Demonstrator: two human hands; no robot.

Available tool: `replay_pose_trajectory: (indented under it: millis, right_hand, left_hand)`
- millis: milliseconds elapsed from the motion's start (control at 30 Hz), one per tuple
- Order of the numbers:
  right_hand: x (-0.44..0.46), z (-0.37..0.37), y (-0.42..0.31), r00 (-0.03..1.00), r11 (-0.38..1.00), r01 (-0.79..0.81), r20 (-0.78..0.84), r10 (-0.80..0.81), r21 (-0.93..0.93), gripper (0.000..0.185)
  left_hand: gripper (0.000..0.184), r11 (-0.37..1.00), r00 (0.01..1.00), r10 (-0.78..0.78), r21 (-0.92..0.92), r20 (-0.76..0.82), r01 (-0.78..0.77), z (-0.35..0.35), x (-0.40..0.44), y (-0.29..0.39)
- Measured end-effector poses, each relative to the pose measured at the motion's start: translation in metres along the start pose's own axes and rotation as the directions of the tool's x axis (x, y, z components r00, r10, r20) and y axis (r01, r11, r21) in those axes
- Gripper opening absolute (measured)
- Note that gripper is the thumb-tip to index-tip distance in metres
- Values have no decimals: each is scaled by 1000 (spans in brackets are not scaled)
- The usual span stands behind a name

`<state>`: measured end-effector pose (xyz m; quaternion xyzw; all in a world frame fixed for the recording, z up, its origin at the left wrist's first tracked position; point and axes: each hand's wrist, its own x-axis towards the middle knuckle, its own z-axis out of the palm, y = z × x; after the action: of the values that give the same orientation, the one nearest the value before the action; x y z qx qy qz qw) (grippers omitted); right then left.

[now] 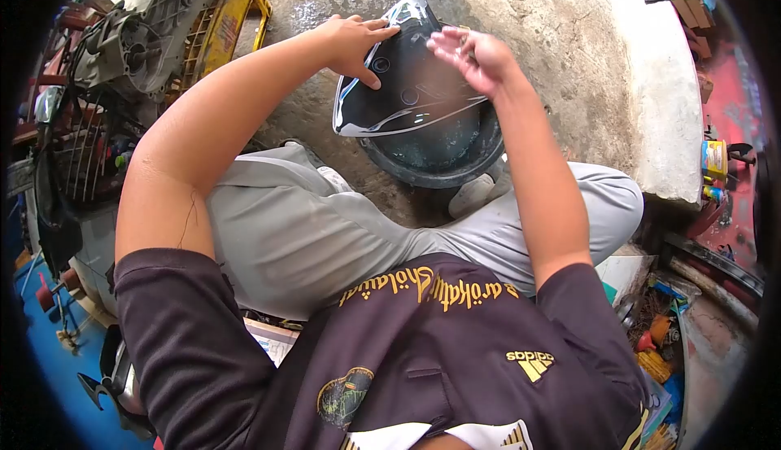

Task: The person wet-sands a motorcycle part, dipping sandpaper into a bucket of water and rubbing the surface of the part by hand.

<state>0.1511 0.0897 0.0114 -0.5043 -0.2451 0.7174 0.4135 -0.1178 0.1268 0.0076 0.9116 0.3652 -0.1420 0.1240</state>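
Observation:
A glossy dark curved panel with clear, shiny edges (399, 96) lies tilted across a round black basin (431, 177) on the floor between my feet. It looks like a vehicle cover, but I cannot tell its exact kind. My left hand (354, 45) rests on the panel's upper left edge, fingers spread and thumb pointing down over its surface. Just off the panel's right side is my right hand (478, 58), palm partly turned up and fingers loosely extended. I make out no object held in it. Wet-looking dark plastic shows inside the basin below the panel.
A yellow crate (236, 23) and a grey metal engine part (146, 51) stand at the left. On the right runs a pale concrete ledge (663, 100), with a small yellow tin (714, 159) beyond it. Tools and mixed parts (659, 344) lie at lower right.

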Motion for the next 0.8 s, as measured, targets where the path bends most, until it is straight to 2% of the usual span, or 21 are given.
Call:
replay_pose_trajectory:
  millis: [67,133,200,333,400,433,500,567,600,667,700,733,767,800]
  right_hand:
    - [26,6,-14,1000,1000,14,19,-14,-11,55]
    - [29,28,-28,988,989,143,-61,-145,-34,56]
    - [28,38,-41,983,985,163,-76,-167,-56,56]
    - [22,32,-51,975,976,216,-41,-217,-31,55]
    - [4,21,-47,969,964,246,23,-245,-101,57]
    - [-8,14,-40,977,976,211,17,-211,-61,50]
    - [-44,-5,-21,990,990,97,113,-85,-101,50]
    - [-71,-34,1,961,945,-103,213,174,-309,56]
    - [-85,-42,20,949,932,-203,175,263,-300,54]
    - [-90,-64,60,913,799,-353,9,409,-487,45]
    - [-87,-65,77,906,707,-395,-120,406,-587,39]
    - [-66,-90,110,915,610,-383,-193,355,-694,34]
    - [-57,-90,119,950,430,-283,-188,250,-857,31]
    - [-40,-96,138,965,347,-247,-197,173,-905,31]
  left_hand:
    - [120,1000,1000,-3,26,-2,3,0,1,-1]
    - [119,1000,1000,5,19,13,-6,0,2,-1]
    - [118,1000,1000,-2,27,19,1,0,2,1]
    - [119,998,999,-13,55,35,11,-1,4,2]
    - [119,999,999,-14,48,33,12,0,4,1]
    - [120,999,999,-15,39,30,14,0,4,1]
    - [118,1000,999,-15,10,31,15,-1,3,2]
    - [117,1000,999,-18,-18,34,18,-2,0,2]
    - [117,999,999,-23,-32,32,24,-2,-1,2]
    - [117,999,999,-25,-44,33,27,1,0,-1]
    - [118,999,1000,-15,-31,13,15,5,1,-4]
    - [119,1000,1000,-1,-17,-6,1,8,1,-5]
    - [119,1000,1000,8,-13,-3,-8,11,2,-6]
    - [119,999,1000,6,-35,1,-6,12,3,-8]
